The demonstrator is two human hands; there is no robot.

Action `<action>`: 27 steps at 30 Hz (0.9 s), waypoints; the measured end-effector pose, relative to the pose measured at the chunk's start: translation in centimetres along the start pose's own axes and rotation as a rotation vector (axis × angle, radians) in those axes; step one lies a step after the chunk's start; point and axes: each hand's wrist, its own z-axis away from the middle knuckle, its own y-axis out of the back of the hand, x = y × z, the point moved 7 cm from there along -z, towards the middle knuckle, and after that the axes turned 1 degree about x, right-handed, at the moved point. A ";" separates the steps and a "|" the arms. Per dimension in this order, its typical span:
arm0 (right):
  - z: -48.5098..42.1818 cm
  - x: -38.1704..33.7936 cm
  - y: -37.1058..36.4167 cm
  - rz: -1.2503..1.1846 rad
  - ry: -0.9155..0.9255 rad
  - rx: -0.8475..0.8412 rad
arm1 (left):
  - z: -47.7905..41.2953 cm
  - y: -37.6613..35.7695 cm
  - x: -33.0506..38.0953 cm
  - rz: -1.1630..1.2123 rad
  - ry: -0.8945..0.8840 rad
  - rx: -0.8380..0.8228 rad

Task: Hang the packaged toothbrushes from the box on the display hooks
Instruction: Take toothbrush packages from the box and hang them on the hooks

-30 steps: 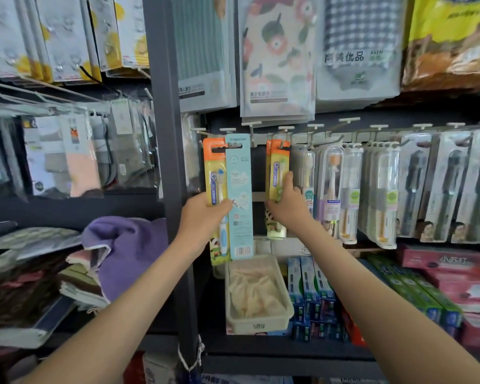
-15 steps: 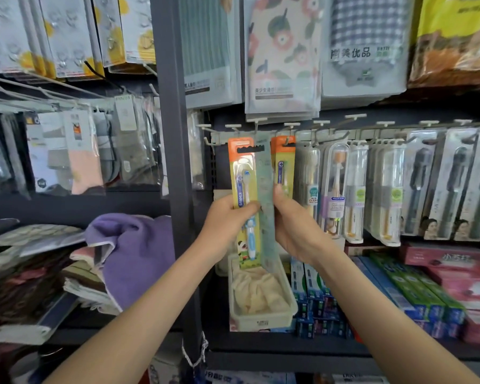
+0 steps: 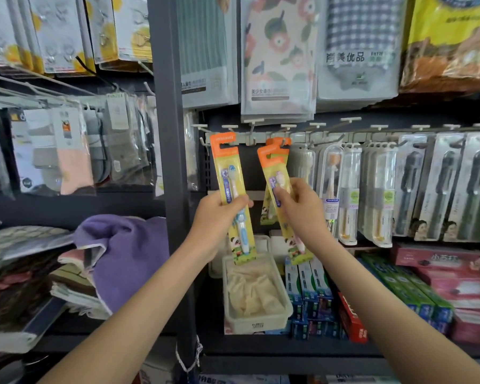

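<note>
Below the hook rail (image 3: pixel 244 137), the left hand (image 3: pixel 216 220) grips a blue toothbrush pack (image 3: pixel 227 167), the right hand (image 3: pixel 302 212) a pink toothbrush pack (image 3: pixel 273 164), beside one hung pack (image 3: pixel 284 141). Neither seems hooked yet.

The dark shelf (image 3: pixel 261 354) carries a cream basket (image 3: pixel 257 324), with blue toothpaste boxes (image 3: pixel 308 289) just beside it on the right and red and pink boxes (image 3: pixel 455 295) further right. Above it, the grey hook rail (image 3: pixel 244 137) holds an orange-topped toothbrush pack (image 3: pixel 282 141), then clear toothbrush cases (image 3: pixel 349 195). Left of the upright post (image 3: pixel 165 162), another shelf carries folded towels (image 3: pixel 75 286), with a purple towel (image 3: pixel 130 259) on top.
</note>
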 end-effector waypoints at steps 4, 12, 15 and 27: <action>-2.4 0.6 0.0 0.247 0.024 0.031 | -0.5 0.3 0.2 -0.007 -0.002 -0.032; -5.1 0.3 0.4 0.482 0.021 0.104 | -0.9 0.4 0.4 -0.047 -0.011 -0.189; -5.6 0.2 0.1 0.525 0.004 0.092 | -1.2 1.0 0.0 -0.037 0.008 -0.195; -3.5 0.2 -2.1 0.474 0.032 0.056 | -1.7 1.4 -1.4 -0.116 0.017 -0.270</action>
